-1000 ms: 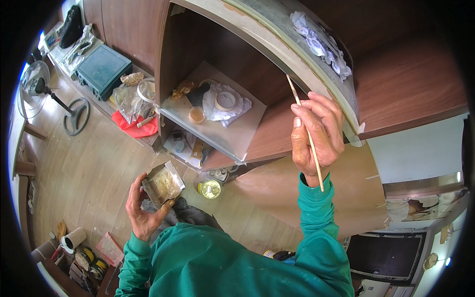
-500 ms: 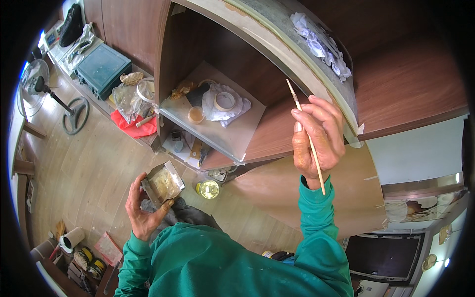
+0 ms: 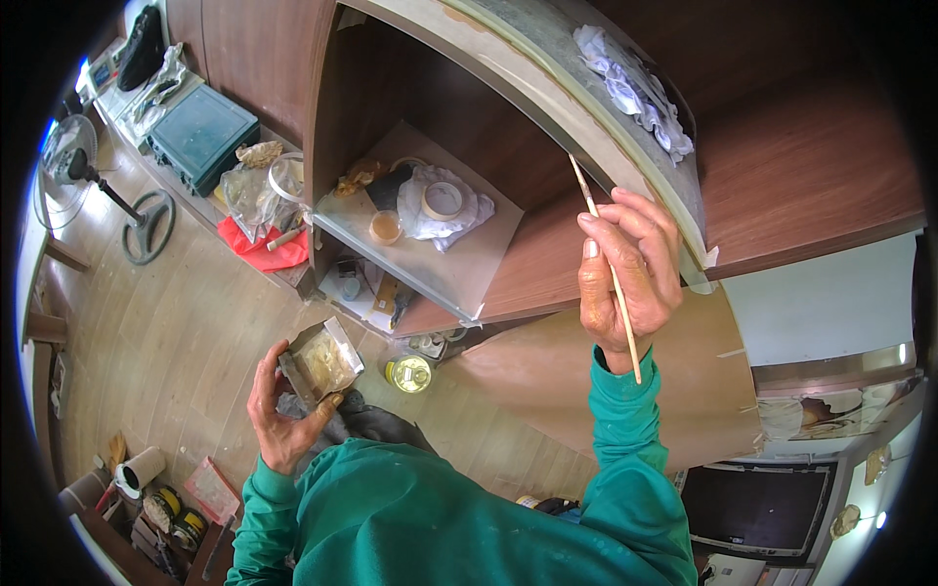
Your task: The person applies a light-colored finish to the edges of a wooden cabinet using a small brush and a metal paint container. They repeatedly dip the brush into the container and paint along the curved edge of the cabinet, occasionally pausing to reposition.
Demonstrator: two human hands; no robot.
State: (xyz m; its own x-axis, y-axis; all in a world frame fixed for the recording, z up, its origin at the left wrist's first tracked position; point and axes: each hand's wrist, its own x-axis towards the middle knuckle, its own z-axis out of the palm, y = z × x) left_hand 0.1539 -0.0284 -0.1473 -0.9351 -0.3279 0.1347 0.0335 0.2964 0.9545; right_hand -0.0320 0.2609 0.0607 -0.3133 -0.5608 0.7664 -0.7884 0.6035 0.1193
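Between the fingers and thumb of my right hand [image 3: 633, 273] is a slim wooden paintbrush [image 3: 618, 283]. Its tip points up and away, at the underside of the curved, pale-edged panel [image 3: 547, 109]; whether the tip touches is too fine to tell. My left hand [image 3: 283, 415] grips a small square open box [image 3: 320, 363] by its sides, low over the floor. Something yellowish and crinkled, like thin leaf or film, lies in the box.
A shelf [image 3: 493, 278] below the curved panel bears a tape roll [image 3: 443, 201] on a white cloth and a cup [image 3: 385, 228] of amber liquid. Crumpled white cloth [image 3: 635, 93] rests on the panel. A tin [image 3: 408, 373] stands on the floor; a teal case [image 3: 203, 137] and fan [image 3: 73, 156] are left.
The brush tip has shifted very slightly to the right, toward the curved panel. My left hand and the box stay nearly still.
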